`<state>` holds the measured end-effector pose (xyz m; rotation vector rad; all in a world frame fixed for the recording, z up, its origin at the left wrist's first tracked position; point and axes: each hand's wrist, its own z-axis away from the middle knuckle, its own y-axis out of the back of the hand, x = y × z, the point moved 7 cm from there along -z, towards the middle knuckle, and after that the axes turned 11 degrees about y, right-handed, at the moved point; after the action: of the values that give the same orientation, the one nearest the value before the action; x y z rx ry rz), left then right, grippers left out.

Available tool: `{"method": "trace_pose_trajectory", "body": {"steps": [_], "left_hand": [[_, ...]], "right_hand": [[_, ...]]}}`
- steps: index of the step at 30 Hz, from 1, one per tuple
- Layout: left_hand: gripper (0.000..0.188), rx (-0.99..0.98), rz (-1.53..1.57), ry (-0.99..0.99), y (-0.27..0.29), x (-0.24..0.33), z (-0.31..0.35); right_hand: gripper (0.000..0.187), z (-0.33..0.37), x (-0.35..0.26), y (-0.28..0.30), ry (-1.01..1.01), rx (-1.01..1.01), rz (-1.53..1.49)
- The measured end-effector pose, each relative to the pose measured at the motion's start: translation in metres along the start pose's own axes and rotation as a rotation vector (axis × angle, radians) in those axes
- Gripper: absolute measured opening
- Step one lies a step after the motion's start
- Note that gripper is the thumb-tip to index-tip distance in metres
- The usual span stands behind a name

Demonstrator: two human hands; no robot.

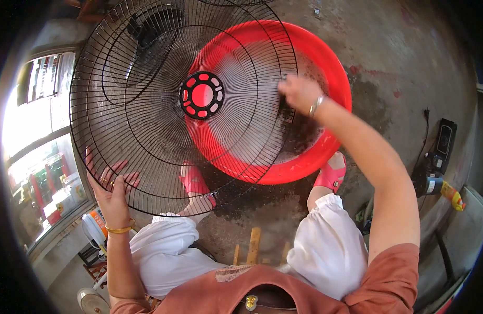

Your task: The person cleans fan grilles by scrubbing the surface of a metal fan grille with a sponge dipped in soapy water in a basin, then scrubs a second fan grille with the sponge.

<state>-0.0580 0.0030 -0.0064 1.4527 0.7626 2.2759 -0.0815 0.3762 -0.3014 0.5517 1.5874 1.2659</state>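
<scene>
A round black wire fan guard is held tilted over a large red basin of cloudy, sudsy water. My left hand grips the guard's lower left rim, thumb in front and fingers behind the wires. My right hand is closed at the guard's right edge, above the basin. Motion blurs its fingers, and what they hold is hidden. Just below that hand shows a small dark piece; whether it belongs to the guard I cannot tell.
Pink shoes on my feet stand beside the basin on wet concrete. More black fan parts show behind the guard. A black device with a cord lies at right. On the left are a window and a white bucket.
</scene>
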Motion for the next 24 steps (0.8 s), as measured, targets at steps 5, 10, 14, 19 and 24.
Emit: {"method": "trace_pose_trajectory", "body": {"steps": [5,10,14,19,24], "left_hand": [[0.071,0.054,-0.015,-0.037,0.014,-0.007,-0.004],[0.07,-0.046,-0.081,0.049,0.006,0.004,-0.004],[0.069,0.044,-0.005,-0.103,0.021,0.019,0.001],[0.078,-0.018,0.019,-0.158,0.002,0.034,0.029],[0.082,0.004,0.097,-0.054,-0.007,0.024,0.056]], "right_hand": [[0.013,-0.039,0.024,0.047,0.157,0.461,0.15],[0.012,0.008,0.0,0.004,-0.102,0.389,0.054],[0.01,0.041,-0.039,-0.024,-0.334,0.229,-0.178],[0.012,0.048,-0.059,-0.04,-0.437,0.064,-0.209],[0.014,0.048,-0.074,-0.031,-0.386,0.107,-0.188]]}}
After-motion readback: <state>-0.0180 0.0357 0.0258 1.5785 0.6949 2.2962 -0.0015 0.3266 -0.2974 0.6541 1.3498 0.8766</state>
